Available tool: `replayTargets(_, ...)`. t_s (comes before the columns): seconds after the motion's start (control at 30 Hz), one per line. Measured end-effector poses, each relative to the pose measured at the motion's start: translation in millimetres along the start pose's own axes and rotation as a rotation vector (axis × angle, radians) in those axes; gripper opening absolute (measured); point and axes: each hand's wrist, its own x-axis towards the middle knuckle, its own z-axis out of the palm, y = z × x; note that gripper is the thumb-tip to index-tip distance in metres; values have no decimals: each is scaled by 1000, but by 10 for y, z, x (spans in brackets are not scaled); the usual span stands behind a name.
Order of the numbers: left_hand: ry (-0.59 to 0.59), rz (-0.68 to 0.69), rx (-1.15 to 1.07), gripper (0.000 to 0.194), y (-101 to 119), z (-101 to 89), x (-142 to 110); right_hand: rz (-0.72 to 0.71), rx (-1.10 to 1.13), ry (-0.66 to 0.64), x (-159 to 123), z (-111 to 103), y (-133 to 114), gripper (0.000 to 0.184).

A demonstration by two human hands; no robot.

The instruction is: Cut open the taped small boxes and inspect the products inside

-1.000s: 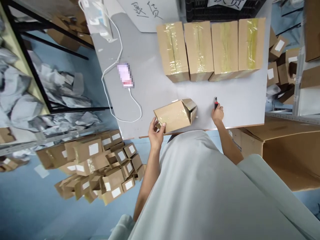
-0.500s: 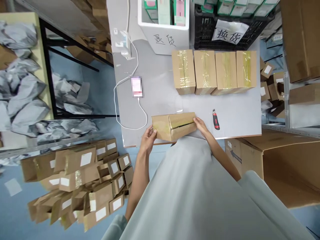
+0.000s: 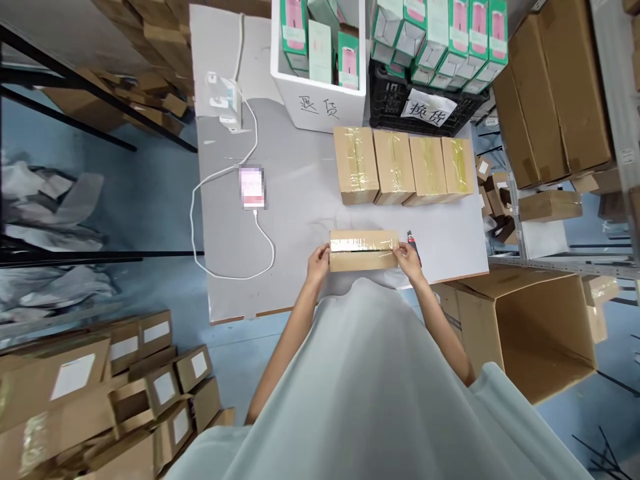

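Between my two hands a small cardboard box (image 3: pixel 364 260) lies near the table's front edge, its taped seam facing up with a dark slit along it. My left hand (image 3: pixel 319 262) grips the left end of the box, fingers closed on the corner. At the opposite end, my right hand (image 3: pixel 409 260) pinches the box's right corner. A red and black utility knife (image 3: pixel 412 243) lies just beyond my right hand, partly hidden by it.
Several taped cardboard boxes (image 3: pixel 356 163) stand in a row behind. A white bin (image 3: pixel 327 107) and a black crate (image 3: pixel 380 100) hold green-and-pink cartons. A phone (image 3: pixel 253 187) with a white cable lies left. A large open carton (image 3: pixel 480 320) stands right; opened boxes (image 3: pixel 135 400) pile lower left.
The box has been turned level and squared to me, its taped seam now upward. My right hand has come nearer the knife. The whole view has shifted to the right.
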Motion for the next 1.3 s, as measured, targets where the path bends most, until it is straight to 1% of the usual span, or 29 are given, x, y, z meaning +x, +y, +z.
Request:
replayTargets(0.07, 20, 40, 19, 49, 61, -56, -127, -4, 56, 55, -29, 15, -10, 60)
replayTargets(0.13, 33, 103, 82, 47, 130, -86, -283, -28, 134, 79, -40, 21, -36, 63)
replayTargets(0.2, 42, 200, 176, 46, 201, -81, -442, -73, 197, 62, -25, 29, -85, 62)
replayTargets(0.27, 42, 305, 265, 46, 270, -65, -589, -116, 205, 24, 11, 48, -161, 63)
replayTargets(0.33, 31, 401, 354, 43, 327, -66, -715, -160, 88, -8, 50, 80, -257, 70)
replayTargets(0.4, 2, 485, 470, 37, 364, -97, -821, -224, -150, -26, 70, 127, -358, 82)
replayTargets(0.47, -64, 550, 623, 30, 374, -143, -911, -294, -424, -44, 59, 189, -448, 92)
replayTargets(0.53, -151, 595, 786, 27, 363, -170, -985, -347, -636, -83, 13, 262, -514, 97)
replayTargets(0.57, -190, 609, 861, 30, 353, -164, -1016, -362, -714, -108, -19, 299, -537, 96)
replayTargets(0.63, -256, 632, 980, 45, 338, -104, -1057, -374, -818, -155, -93, 362, -562, 92)
replayTargets(0.73, -348, 660, 1110, 70, 351, 88, -1054, -364, -859, -205, -201, 390, -564, 85)
replayTargets(0.77, -382, 660, 1149, 73, 369, 162, -1033, -366, -848, -216, -231, 375, -558, 82)
replayTargets(0.8, -410, 652, 1187, 73, 391, 233, -1003, -374, -827, -220, -256, 347, -549, 78)
replayTargets(0.87, -436, 615, 1252, 63, 446, 344, -929, -402, -772, -210, -293, 251, -519, 72)
replayTargets(0.93, -420, 574, 1286, 49, 500, 398, -858, -431, -712, -180, -311, 111, -470, 70)
replayTargets(1.0, -381, 554, 1285, 42, 547, 392, -819, -445, -657, -150, -313, -55, -399, 71)
replayTargets(1.13, -306, 560, 1298, 43, 640, 267, -877, -423, -592, -109, -300, -355, -213, 71)
replayTargets(1.23, -245, 533, 1384, 47, 736, 169, -964, -391, -568, -116, -300, -444, -79, 65)
replayTargets(1.3, -212, 489, 1446, 47, 805, 156, -993, -357, -566, -155, -310, -430, -15, 69)
